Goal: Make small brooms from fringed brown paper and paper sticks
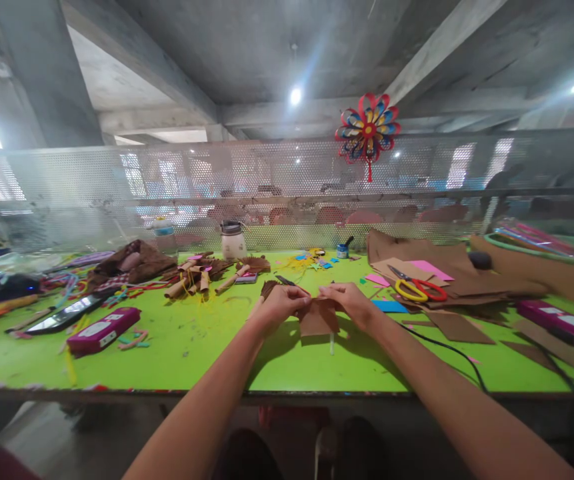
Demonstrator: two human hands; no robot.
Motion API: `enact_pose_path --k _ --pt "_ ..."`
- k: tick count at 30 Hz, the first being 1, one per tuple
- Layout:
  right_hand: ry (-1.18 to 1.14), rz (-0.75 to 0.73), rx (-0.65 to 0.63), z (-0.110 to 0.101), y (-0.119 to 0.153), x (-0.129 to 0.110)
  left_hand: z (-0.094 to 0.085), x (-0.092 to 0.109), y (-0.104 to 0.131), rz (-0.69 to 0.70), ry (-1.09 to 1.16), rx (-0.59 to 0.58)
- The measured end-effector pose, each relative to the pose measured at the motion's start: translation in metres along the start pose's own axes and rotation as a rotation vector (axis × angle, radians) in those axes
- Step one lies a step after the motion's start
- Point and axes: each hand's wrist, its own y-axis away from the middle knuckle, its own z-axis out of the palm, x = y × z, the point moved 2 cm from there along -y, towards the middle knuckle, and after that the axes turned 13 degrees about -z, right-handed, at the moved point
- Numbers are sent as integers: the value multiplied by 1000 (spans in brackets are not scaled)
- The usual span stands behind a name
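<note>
A small piece of brown paper point(319, 321) hangs between my two hands, a little above the green tabletop. My left hand point(283, 303) pinches its upper left edge, and my right hand point(349, 301) pinches the upper right. Below the paper's right side a thin white stick point(331, 344) shows; whether it is fixed to the paper I cannot tell. Just behind my left hand lies a dark tool point(287, 281), partly hidden. Scissors point(417, 283) with one yellow and one red handle rest on brown paper sheets to the right of my right hand.
On the left are a magenta box point(103, 331), a phone point(67, 313) and rolled brown paper tubes point(191, 279). A jar point(233, 240) stands at the back before a perforated screen point(267, 193). At right lie brown sheets point(461, 330), another magenta box point(561, 323) and a black cable point(451, 343).
</note>
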Motion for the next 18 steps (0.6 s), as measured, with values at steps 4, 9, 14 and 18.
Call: enact_pose_path --k 4,9,14,18 --pt "157 -15 -3 4 0 2 1 3 3 -8 -9 2" --pt "138 13 37 5 0 4 4 4 5 -32 -27 9" --pt "136 29 70 2 -1 8 5 2 4 -72 5 -25" --pt "204 7 76 3 -1 8 6 3 5 -61 -50 -57"
